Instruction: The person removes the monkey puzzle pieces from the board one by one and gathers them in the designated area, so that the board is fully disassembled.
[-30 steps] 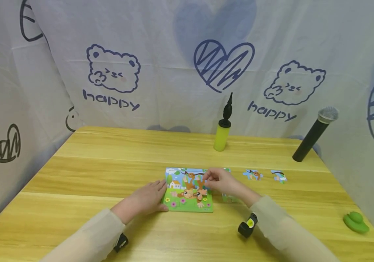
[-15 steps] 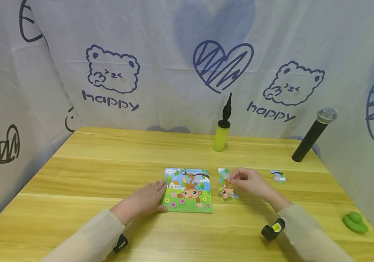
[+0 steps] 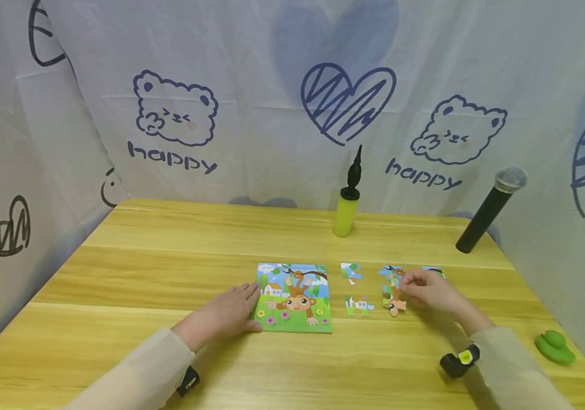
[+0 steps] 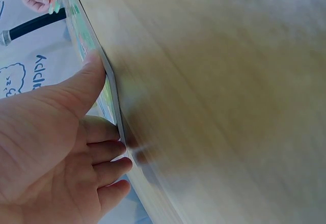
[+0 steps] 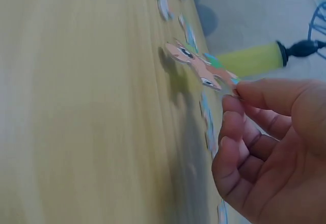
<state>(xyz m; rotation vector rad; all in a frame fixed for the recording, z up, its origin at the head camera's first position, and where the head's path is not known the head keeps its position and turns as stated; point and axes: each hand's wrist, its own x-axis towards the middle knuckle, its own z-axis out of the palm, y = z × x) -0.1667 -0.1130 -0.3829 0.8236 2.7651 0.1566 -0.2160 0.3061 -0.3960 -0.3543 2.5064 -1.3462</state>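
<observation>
The puzzle board (image 3: 294, 320), with a hanging monkey picture, lies flat on the table. My left hand (image 3: 223, 312) rests along its left edge; in the left wrist view the thumb touches the board's rim, and the fingers lie beside it, loosely bent. Right of the board, my right hand (image 3: 429, 290) pinches a puzzle piece (image 5: 199, 67) showing the monkey's face between thumb and forefinger. That piece is raised and tilted above the tabletop. Around it lie a leafy sky piece (image 3: 350, 271), a house piece (image 3: 358, 306), and a tail piece (image 3: 388, 271), partly covered.
Another branch piece (image 3: 434, 269) shows behind the right hand. At the back of the wooden table (image 3: 169, 239) stand a yellow hand pump (image 3: 346, 213) and a black microphone (image 3: 484, 216). A green hat-shaped object (image 3: 555, 347) lies near the right edge. A printed curtain (image 3: 251, 125) hangs behind.
My right hand has moved right, carrying the monkey-face piece from over the board, past the sky and house pieces, to beside the tail piece. The left hand has stayed at the board.
</observation>
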